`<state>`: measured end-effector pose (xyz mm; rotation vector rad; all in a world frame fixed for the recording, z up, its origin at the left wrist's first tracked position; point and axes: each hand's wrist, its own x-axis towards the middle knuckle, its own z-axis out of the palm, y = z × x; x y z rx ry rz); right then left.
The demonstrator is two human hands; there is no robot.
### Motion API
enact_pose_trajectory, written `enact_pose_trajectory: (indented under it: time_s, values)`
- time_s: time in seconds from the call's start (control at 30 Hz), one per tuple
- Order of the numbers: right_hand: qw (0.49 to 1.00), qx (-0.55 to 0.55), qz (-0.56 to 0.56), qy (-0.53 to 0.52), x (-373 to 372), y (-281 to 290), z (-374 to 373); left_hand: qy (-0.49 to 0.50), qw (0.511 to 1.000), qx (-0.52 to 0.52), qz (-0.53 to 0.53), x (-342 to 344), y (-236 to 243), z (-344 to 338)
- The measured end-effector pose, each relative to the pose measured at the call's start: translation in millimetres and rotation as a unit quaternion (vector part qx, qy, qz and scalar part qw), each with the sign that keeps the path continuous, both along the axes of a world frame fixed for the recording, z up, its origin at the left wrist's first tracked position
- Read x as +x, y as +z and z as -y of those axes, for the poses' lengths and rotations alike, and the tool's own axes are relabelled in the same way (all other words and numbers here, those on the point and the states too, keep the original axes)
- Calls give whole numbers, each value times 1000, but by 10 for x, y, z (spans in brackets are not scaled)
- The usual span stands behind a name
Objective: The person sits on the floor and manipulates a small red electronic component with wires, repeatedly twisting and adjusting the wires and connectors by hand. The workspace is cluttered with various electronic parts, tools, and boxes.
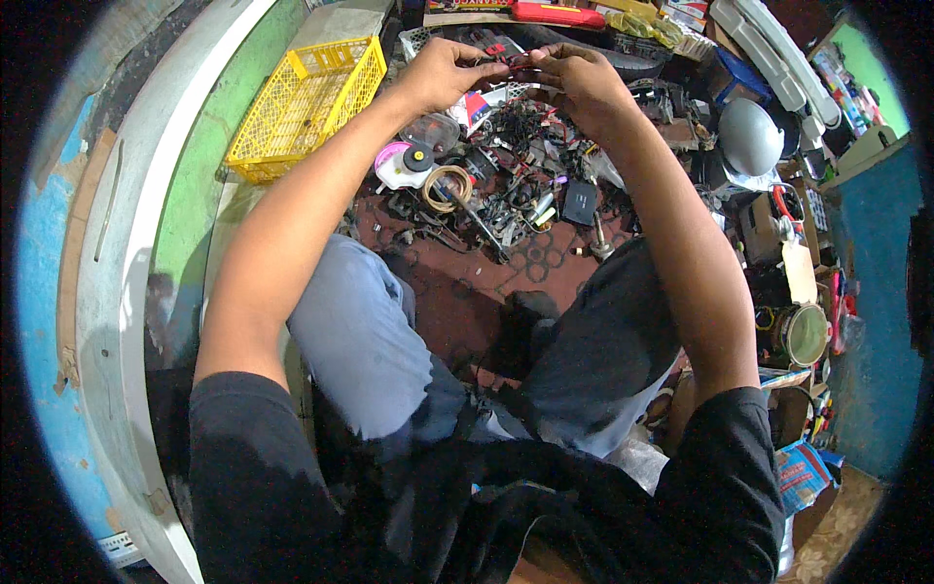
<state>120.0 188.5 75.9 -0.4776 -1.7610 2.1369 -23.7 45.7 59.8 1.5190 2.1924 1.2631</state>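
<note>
Both my arms stretch forward over a heap of small parts. My left hand point(443, 78) is closed, thumb and fingertips pinched on a thin dark-and-red piece point(522, 68) that looks like wire. From the other side my right hand point(584, 86) pinches the same piece, its fingers bent over it. The piece is small and partly hidden by the fingers. Below the hands lies a tangle of black wires point(525, 122). Nearer to me are a white plastic reservoir with a black cap point(418, 158), a coil of tan tubing point(448, 189) and a black box point(580, 202).
A yellow plastic basket point(309, 102) stands at the left beside a low green wall. On the right are a grey rounded dome point(750, 136), an open tin point(806, 335) and crowded boxes. A red case point(556, 14) lies at the far side. My knees flank the reddish patterned floor point(457, 282).
</note>
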Motion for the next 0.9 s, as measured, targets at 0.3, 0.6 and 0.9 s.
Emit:
enact_pose_trajectory:
  time_s: [0.3,0.6,0.9]
  values:
    - [993,20,53,99,78,11,-290,-5,998,-54,22,-94,-67,74]
    - [822,569,-18,3,133,-36,-48,15,994,-19,102,-93,-179,106]
    - [833,529,-135,-92,136,92,-204,63,977,-17,205,-142,-185,138]
